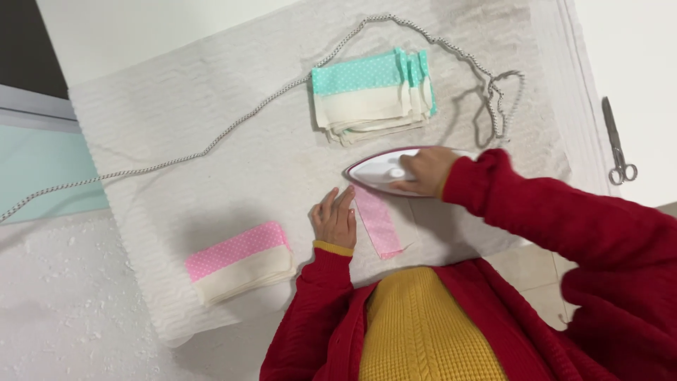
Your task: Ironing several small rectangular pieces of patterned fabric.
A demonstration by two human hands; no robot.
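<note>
My right hand (425, 171) grips the handle of a white iron (377, 171) with a dark red rim, resting on the white padded cloth (233, 155). My left hand (336, 219) lies flat with fingers apart, pressing the edge of a pink dotted and cream fabric piece (379, 224) that runs under the iron's tip. The iron's braided cord (233, 123) trails off to the left and loops behind the iron on the right.
A folded stack of teal dotted and cream fabric pieces (372, 95) lies beyond the iron. A stack of pink dotted and cream pieces (240, 262) sits at the near left. Scissors (616, 144) lie on the white table at right.
</note>
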